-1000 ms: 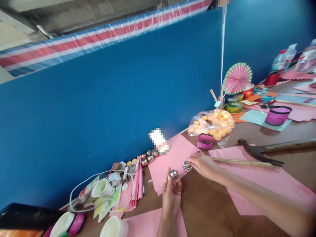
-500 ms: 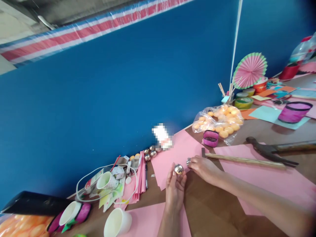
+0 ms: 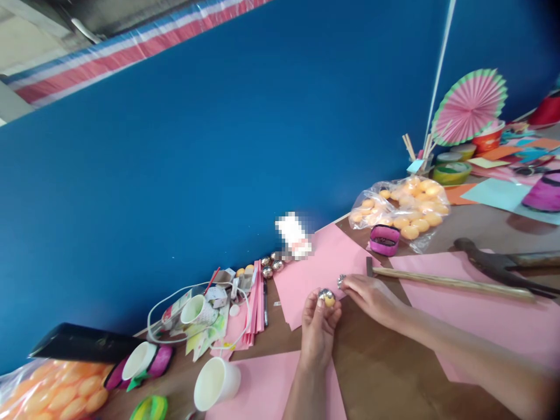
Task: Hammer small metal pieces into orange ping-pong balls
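Note:
A ping-pong-sized ball [image 3: 326, 297] with a shiny silver covering and one bare yellow-orange patch rests in the fingertips of my left hand [image 3: 318, 329]. The patch faces up toward me. To the right, my right hand [image 3: 370, 294] pinches a small, bumpy silver cluster [image 3: 342, 282], apart from the ball. What the cluster is made of is too small to tell. Behind the hands lies a pink paper sheet [image 3: 324, 256]. Several finished-looking silver balls [image 3: 277, 266] sit near the wall at its left edge.
Two hammers, one thin-handled [image 3: 455, 283] and one claw hammer [image 3: 494, 265], lie right. A bag of orange balls [image 3: 409, 213] and a purple pouch [image 3: 384, 241] stand behind. Left are a white cup [image 3: 216, 385], a cluttered pile with a cable [image 3: 151, 318], and another ball bag [image 3: 61, 391].
The ball has turned in my left hand, so its yellow-orange patch now shows. My right hand still pinches the silver cluster. The camera view has shifted slightly.

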`<state>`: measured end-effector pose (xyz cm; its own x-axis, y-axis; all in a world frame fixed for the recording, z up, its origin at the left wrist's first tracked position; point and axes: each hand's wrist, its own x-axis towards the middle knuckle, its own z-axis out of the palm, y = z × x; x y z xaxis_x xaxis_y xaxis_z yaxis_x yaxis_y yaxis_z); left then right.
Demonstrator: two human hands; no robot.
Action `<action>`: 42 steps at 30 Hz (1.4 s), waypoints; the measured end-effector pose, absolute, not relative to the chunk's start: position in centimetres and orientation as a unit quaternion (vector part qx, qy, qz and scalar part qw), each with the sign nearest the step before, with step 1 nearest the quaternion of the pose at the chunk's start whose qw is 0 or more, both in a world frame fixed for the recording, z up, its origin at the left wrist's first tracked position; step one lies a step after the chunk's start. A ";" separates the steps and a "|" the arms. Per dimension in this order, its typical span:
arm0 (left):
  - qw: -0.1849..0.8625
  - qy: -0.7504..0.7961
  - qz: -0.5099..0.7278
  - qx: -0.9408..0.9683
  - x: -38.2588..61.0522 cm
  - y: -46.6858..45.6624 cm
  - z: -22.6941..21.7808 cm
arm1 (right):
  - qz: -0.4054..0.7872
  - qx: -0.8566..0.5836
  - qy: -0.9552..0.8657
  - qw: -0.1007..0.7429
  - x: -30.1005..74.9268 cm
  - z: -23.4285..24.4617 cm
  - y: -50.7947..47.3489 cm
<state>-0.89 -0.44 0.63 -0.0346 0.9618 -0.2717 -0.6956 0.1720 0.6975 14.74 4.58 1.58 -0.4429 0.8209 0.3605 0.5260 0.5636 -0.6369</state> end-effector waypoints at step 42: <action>0.657 0.354 0.616 0.253 -0.4 -0.2 0.2 | 0.357 -0.403 -0.711 0.453 14.4 0.4 4.0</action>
